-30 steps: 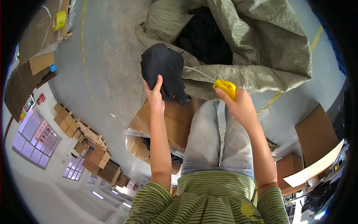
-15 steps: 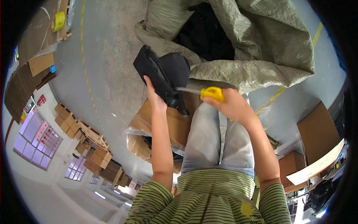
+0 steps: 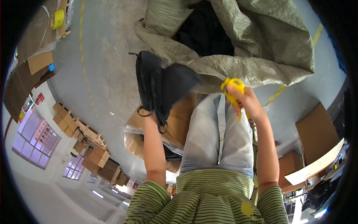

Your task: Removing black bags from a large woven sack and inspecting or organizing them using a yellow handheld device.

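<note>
Above the open grey woven sack (image 3: 261,41), both my hands are full.
My left hand (image 3: 149,115) grips a black bag (image 3: 160,84); my right hand (image 3: 248,104) is closed around a yellow tool (image 3: 232,87).

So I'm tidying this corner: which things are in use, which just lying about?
In use:
left hand holding black bag
right hand holding yellow tool
open woven sack

Lying about:
cardboard boxes
yellow tape roll

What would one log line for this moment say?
left hand: holds black bag | right hand: grips yellow tool | ahead: open grey woven sack
</note>
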`<state>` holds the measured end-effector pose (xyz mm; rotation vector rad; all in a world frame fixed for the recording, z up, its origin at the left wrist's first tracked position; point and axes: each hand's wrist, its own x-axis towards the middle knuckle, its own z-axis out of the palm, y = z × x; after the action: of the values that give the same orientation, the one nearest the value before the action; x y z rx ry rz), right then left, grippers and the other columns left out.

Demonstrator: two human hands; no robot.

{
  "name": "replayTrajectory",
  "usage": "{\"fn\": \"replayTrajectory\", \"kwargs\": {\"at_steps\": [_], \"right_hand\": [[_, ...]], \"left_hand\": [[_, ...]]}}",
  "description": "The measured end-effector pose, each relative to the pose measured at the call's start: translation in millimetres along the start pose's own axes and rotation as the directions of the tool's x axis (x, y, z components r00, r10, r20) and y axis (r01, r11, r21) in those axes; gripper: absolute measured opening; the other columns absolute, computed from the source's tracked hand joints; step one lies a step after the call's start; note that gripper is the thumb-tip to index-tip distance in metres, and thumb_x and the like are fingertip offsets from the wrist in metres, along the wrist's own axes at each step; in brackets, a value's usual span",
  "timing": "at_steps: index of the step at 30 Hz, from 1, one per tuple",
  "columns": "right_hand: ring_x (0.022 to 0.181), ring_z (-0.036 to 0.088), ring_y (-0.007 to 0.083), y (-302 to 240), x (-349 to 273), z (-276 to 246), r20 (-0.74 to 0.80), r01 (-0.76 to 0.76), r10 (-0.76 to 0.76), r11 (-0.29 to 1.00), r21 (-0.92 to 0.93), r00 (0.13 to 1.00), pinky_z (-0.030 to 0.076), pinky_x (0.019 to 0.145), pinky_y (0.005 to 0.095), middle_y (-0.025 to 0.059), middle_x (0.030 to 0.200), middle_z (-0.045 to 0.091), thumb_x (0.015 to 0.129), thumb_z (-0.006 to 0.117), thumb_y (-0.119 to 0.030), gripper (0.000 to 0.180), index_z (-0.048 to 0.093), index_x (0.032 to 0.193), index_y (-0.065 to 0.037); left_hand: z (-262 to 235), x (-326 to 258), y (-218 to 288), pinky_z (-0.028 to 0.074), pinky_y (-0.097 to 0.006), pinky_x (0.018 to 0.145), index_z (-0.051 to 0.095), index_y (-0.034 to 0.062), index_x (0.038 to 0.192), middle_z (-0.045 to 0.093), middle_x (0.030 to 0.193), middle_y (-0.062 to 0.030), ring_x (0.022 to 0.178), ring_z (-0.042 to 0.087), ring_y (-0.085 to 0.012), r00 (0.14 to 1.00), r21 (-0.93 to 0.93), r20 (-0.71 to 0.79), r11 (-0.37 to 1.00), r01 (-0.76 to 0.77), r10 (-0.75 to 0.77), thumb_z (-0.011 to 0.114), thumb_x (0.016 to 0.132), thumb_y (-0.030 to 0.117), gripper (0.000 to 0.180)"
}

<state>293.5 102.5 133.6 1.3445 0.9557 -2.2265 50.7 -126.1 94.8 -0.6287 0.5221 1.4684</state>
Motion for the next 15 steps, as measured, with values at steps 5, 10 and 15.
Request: {"fn": "replayTrajectory", "kwargs": {"at_steps": [5, 10, 15], "right_hand": [[0.042, 0.048, 0.0112, 3, -9, -13, 0.111, -0.031, 0.065, 0.959, -0.283, 0.992, 0.038, 0.040, 0.0263, 0.0011, 0.050, 0.049, 0.078, 0.063, -0.052, 0.050, 0.060, 0.071, -0.002], [0.046, 0.053, 0.0140, -8, -15, -2, 0.007, -0.125, 0.145, 0.876, -0.465, 0.989, 0.042, 0.044, 0.0299, 0.0047, 0.054, 0.055, 0.076, 0.064, -0.053, 0.053, 0.061, 0.068, -0.001], [0.049, 0.055, 0.0130, 15, -19, -19, 0.042, 0.051, -0.035, 0.861, -0.507, 0.999, 0.043, 0.045, 0.0275, 0.0048, 0.056, 0.057, 0.077, 0.062, -0.054, 0.053, 0.061, 0.068, -0.001]], "left_hand": [[12, -19, 9, 0.045, -0.026, 0.069, 0.052, -0.0024, 0.114, 0.059, 0.097, -0.0086, 0.077, 0.057, -0.0158, 0.917, 0.593, -0.400, 0.767, 0.247, 0.014, 0.059, 0.086, 0.025, 0.040], [50, -46, 0, 0.048, -0.025, 0.072, 0.059, -0.0023, 0.109, 0.064, 0.093, -0.0055, 0.082, 0.059, -0.0119, 0.736, 0.755, -0.643, 0.333, 0.564, 0.212, 0.069, 0.080, 0.029, 0.044], [38, -207, -11, 0.046, -0.027, 0.081, 0.054, -0.0014, 0.118, 0.061, 0.105, -0.0069, 0.091, 0.058, -0.0146, 0.634, 0.640, -0.757, 0.370, 0.673, 0.156, 0.070, 0.079, 0.027, 0.051]]}}
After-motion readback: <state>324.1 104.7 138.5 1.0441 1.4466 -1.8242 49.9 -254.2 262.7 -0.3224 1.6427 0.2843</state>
